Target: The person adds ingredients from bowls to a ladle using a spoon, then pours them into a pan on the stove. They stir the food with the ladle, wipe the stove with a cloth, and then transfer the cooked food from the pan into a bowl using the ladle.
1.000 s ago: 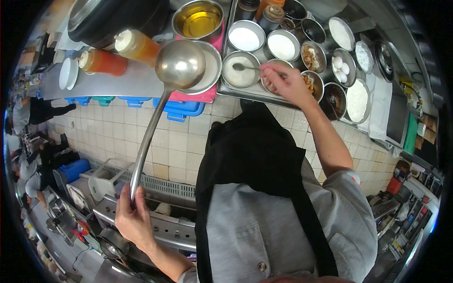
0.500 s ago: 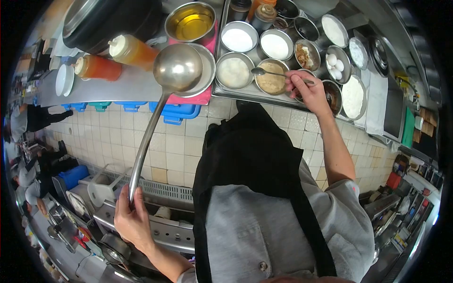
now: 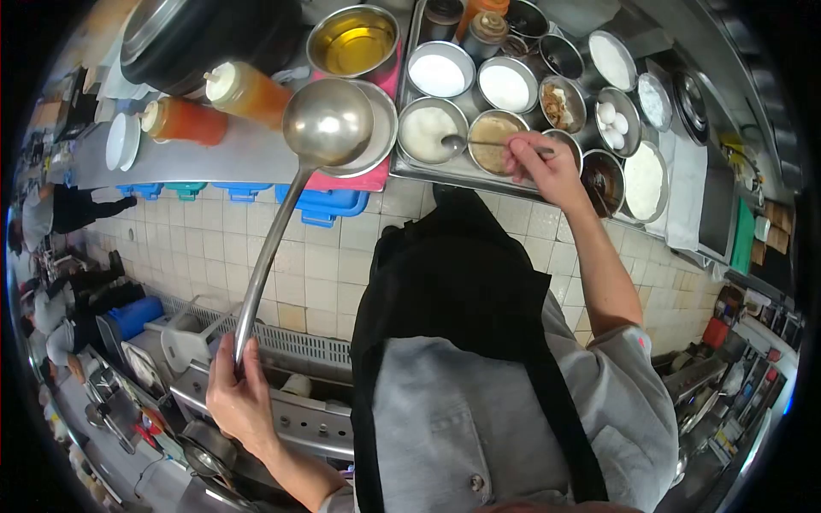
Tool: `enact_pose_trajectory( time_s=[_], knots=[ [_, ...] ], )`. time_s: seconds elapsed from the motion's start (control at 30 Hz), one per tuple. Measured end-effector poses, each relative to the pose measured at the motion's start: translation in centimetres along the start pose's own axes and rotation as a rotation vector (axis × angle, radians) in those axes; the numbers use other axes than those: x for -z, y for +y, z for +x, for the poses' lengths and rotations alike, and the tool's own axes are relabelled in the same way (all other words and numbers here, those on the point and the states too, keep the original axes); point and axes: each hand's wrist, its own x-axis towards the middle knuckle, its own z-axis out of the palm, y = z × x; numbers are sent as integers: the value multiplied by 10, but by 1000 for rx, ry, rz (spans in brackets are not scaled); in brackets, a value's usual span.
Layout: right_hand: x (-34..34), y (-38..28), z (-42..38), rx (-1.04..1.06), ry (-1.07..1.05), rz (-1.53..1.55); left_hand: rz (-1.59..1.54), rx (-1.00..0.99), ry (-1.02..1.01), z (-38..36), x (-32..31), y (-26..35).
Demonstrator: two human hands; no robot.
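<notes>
My left hand (image 3: 239, 389) is closed round the end of a long-handled steel ladle (image 3: 329, 124). The ladle's bowl overlaps a round metal dish (image 3: 378, 141) on a pink cloth (image 3: 376, 178). In my right hand (image 3: 552, 167) is a small metal spoon (image 3: 453, 144), held by its handle. The spoon's tip is over the right side of a bowl of off-white contents (image 3: 423, 126). Its handle crosses a bowl of tan powder (image 3: 490, 154). Behind these stand two bowls of white powder, one on the left (image 3: 440, 73) and one on the right (image 3: 506, 85).
Oil fills a metal bowl (image 3: 352, 47) left of the metal tray (image 3: 479, 178). Eggs (image 3: 611, 120) sit in a bowl at the right, near dark sauce (image 3: 603, 179). Squeeze bottles (image 3: 184, 121) lie by a black pot (image 3: 205, 43). A person (image 3: 51, 218) stands far left.
My right hand has moved the spoon left, from over the tan powder to the off-white bowl. My left hand still holds the ladle; the whole view has shifted slightly.
</notes>
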Motion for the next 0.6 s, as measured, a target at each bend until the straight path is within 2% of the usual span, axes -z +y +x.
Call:
enact_pose_trajectory(
  time_s=[0.1,0.17,0.33,0.43,0.6],
  knots=[
    [-14,2,23,43,51,38,30,-13,15,-1,1,-1],
    [-26,-1,28,45,66,-5,28,-104,69,-1,-1,-2],
    [-36,8,40,-50,52,-12,111,-117,50,-2,4,1],
    [-45,21,52,-12,3,-121,135,-116,40,-2,5,4],
    [-50,25,58,-62,20,-35,160,-106,36,0,8,8]
  ],
)
